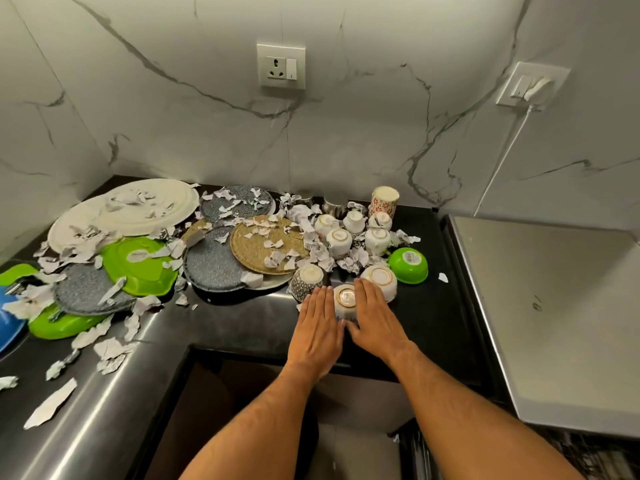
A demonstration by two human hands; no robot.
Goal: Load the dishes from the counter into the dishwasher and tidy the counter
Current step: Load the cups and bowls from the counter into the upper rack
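A small white bowl (346,299) with a gold rim ring stands upside down near the front edge of the black counter (242,320). My left hand (318,327) and my right hand (375,318) cup it from both sides, fingers straight, thumbs meeting at its near side. Just behind it are a dark patterned bowl (306,280), a larger white bowl (381,277) and a green bowl (408,265), all upside down. Several upturned white cups (353,230) and a patterned tumbler (384,200) stand further back. The dishwasher is not in view.
Large white plates (138,209), green plates (138,261), grey round mats (214,265) and a woven mat (266,244) overlap on the left, strewn with torn paper scraps (110,348). A blue dish (10,323) pokes in at far left. A steel surface (554,306) lies to the right.
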